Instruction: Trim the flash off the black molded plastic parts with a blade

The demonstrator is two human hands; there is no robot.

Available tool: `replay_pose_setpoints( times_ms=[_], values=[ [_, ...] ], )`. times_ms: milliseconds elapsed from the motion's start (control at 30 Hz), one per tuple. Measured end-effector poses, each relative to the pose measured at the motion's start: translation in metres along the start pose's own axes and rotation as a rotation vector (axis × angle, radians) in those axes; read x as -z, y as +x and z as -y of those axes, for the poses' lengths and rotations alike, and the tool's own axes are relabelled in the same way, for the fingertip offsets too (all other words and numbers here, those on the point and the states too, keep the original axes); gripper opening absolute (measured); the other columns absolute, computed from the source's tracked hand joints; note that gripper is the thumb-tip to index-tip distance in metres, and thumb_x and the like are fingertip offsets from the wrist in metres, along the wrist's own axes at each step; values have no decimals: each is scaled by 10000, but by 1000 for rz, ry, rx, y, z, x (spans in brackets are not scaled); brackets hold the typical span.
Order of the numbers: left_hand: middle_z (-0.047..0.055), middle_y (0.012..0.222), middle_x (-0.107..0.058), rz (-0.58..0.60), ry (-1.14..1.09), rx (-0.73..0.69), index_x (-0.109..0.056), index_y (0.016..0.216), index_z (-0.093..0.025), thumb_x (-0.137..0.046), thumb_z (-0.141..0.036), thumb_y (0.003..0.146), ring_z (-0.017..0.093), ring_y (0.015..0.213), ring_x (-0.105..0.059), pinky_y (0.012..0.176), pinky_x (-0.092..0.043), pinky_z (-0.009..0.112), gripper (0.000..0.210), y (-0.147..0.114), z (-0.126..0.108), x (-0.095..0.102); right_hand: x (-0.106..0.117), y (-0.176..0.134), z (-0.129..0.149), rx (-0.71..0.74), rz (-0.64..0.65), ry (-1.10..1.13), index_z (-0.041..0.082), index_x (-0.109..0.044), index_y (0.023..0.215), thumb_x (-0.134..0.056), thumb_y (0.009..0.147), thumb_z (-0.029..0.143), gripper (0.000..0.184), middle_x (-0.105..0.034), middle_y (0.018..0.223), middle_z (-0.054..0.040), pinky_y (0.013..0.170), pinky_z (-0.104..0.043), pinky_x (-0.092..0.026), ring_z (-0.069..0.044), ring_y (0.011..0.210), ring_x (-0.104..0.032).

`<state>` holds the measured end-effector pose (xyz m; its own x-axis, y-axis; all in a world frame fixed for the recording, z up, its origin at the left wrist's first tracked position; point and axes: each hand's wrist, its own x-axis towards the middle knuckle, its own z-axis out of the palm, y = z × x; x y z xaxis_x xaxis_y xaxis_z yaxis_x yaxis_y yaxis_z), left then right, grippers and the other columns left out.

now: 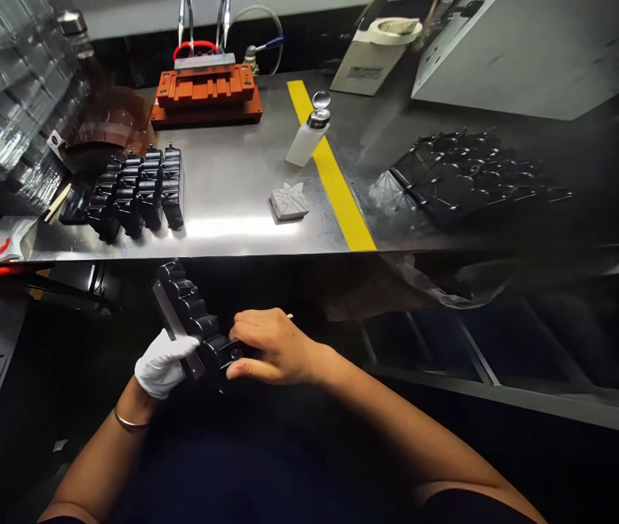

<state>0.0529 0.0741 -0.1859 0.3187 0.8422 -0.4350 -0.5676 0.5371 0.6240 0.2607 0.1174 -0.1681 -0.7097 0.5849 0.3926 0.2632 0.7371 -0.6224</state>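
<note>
In the head view, my left hand [161, 366], in a white glove, is closed around a black ridged plastic housing [186, 300] held tilted just below the table's front edge. A flat strip runs along the housing's left side, and rounded lobes line the other. My bare right hand [273, 346] is closed at the lower right end of the housing, thumb and forefinger on either side of it. The tip of a thin pale stick [289, 316] shows just beyond the right knuckles; the rest of it is hidden.
Similar black housings [142, 191] stand in rows on the metal table [222, 189]. Right of them are a folded white wipe pad [289, 201], a pump bottle [309, 138], yellow tape [336, 185] and black branched parts [467, 171]. An orange fixture [205, 94] stands behind.
</note>
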Motion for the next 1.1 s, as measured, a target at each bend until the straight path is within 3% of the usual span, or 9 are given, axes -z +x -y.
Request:
replay_pose_setpoints(
  times_ms=[133, 267, 400, 567, 767, 967, 1100],
  values=[
    [91, 995, -735, -41, -59, -17, -674, 1069, -149, -764, -246, 676, 258, 908, -696, 867, -541, 370, 414, 3, 9, -5, -5, 0, -5, 33, -107, -98, 176, -457, 555, -403, 917, 600, 560, -408, 523, 24, 487, -245, -233, -92, 501, -362],
    [71, 926, -744, -123, -195, 11, -686, 1039, -143, -693, -216, 753, 211, 869, -703, 881, -540, 330, 295, 4, 15, -11, -7, 0, -10, 12, -204, -240, 169, -498, 571, -347, 950, 567, 570, -436, 552, 2, 504, -255, -239, -103, 527, -372],
    [47, 938, -740, -202, -258, 15, -650, 1143, -161, -611, -176, 826, 184, 885, -702, 933, -517, 304, 319, 4, 14, -17, -9, 2, -11, -46, -264, -373, 160, -533, 609, -317, 934, 610, 596, -456, 578, -13, 509, -257, -242, -112, 549, -383],
    [50, 946, -751, -230, -417, 163, -639, 1148, -138, -486, -175, 910, 164, 948, -698, 979, -497, 286, 285, 6, 8, -20, -8, 2, -16, -51, -186, -398, 176, -445, 533, -281, 979, 533, 594, -428, 534, -2, 502, -267, -229, -111, 522, -365],
    [3, 808, -757, -289, -507, 191, -647, 1139, -177, -498, -168, 913, 142, 869, -719, 855, -554, 200, 271, 1, -1, -27, 15, 6, -22, -12, -141, -227, 162, -559, 734, -330, 1004, 315, 386, -513, 600, -3, 530, -228, -316, -101, 542, -460],
    [39, 787, -751, -382, -577, 205, -639, 1125, -121, -456, -156, 935, 147, 820, -727, 797, -575, 194, 266, -3, -5, -37, 28, 18, -25, 106, -40, -315, 161, -594, 676, -470, 959, 334, 354, -492, 564, 9, 496, -236, -269, -90, 508, -429],
    [54, 818, -756, -379, -582, 233, -647, 1084, -104, -446, -162, 943, 147, 807, -729, 802, -577, 199, 253, -5, -4, -37, 30, 20, -29, 104, 48, -179, 160, -596, 658, -494, 948, 336, 354, -485, 550, 17, 494, -231, -270, -78, 496, -412]
  ],
)
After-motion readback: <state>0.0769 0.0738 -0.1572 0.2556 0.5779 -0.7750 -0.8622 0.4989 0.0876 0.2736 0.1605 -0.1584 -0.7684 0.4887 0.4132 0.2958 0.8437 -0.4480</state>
